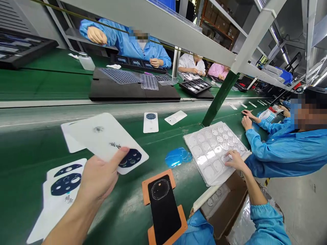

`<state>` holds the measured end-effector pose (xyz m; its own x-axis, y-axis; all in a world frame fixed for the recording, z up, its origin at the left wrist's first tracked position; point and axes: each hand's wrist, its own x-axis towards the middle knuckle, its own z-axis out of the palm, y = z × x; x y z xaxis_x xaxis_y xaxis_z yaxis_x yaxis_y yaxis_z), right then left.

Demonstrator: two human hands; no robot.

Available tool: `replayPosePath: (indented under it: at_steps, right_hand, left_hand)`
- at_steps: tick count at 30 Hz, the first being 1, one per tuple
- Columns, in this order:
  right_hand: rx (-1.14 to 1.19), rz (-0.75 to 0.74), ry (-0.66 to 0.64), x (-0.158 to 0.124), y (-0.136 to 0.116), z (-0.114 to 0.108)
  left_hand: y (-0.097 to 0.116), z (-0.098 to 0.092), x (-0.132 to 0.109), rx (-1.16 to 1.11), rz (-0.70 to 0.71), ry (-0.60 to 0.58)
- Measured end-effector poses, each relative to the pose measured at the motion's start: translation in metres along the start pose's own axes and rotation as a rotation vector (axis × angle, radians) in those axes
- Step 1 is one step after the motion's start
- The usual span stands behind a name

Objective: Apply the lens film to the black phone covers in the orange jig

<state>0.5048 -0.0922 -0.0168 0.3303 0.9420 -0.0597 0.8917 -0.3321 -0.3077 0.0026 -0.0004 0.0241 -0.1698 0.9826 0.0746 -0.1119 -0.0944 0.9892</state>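
Note:
My left hand (102, 173) grips a white phone-shaped sheet (99, 136) with a dark blue camera-shaped print at its near end; the thumb presses beside that print. My right hand (236, 160) reaches over a clear plastic tray (201, 149) of round pieces, its fingertips pinched at one piece (225, 158) on the tray's right side. Between my hands, a black phone-shaped plate (163, 207) with a round outline lies in an orange fixture (145, 192). Clear blue film (178, 157) lies beyond it.
More white sheets (61, 200) lie at left, and two smaller white cards (150, 126) lie ahead. A cardboard box (230, 211) stands below the tray. A green post (219, 98) rises behind it. One co-worker (276, 149) sits at right; others sit across the bench.

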Motion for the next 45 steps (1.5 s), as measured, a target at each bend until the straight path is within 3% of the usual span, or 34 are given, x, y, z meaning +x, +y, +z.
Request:
replayPosePath:
  at_steps: [4,8,11,14,17,20,26,30,34,37,41,45]
  right_hand:
    - [-0.007,-0.038,-0.004,-0.011,-0.016,-0.013]
    - [0.188,-0.268,-0.001,-0.035,-0.08,-0.011]
    - [0.41,-0.609,-0.021,-0.059,-0.153,0.019]
    - [0.357,-0.939,0.024,-0.083,-0.21,0.063]
    - [0.213,-1.141,0.112,-0.095,-0.231,0.098]
    - [0.081,-1.223,0.191,-0.097,-0.229,0.111]
    - [-0.025,-1.262,0.112,-0.099,-0.231,0.105]
    - [0.089,-1.273,0.052,-0.093,-0.239,0.092]
    - [0.437,-1.062,0.189,-0.081,-0.265,0.064]
    - [0.6,-0.871,0.254,-0.072,-0.296,0.048]
    - [0.674,-0.722,0.368,-0.063,-0.327,0.045]
    - [0.773,-0.656,0.367,-0.058,-0.33,0.05]
  left_hand:
    - [0.027,-0.001,-0.001,-0.25,-0.177,0.094]
    - [0.037,-0.005,-0.004,-0.395,-0.156,0.096]
    - [0.032,-0.007,-0.005,-0.43,-0.095,0.064]
    - [0.029,-0.01,-0.004,-0.413,-0.1,0.02]
    - [0.033,-0.013,-0.005,-0.403,-0.078,0.005]
    - [0.036,-0.016,-0.005,-0.411,-0.035,0.0]
    - [0.031,-0.021,-0.003,-0.432,-0.049,-0.06]
    - [0.025,-0.016,-0.005,-0.342,-0.064,-0.05]
    - [0.018,0.005,-0.018,-0.254,-0.055,-0.005]
    - [0.012,0.023,-0.031,-0.118,-0.051,-0.037]
    - [0.007,0.034,-0.045,-0.078,0.034,-0.136]
    - [0.002,0.033,-0.049,-0.009,0.147,-0.22]
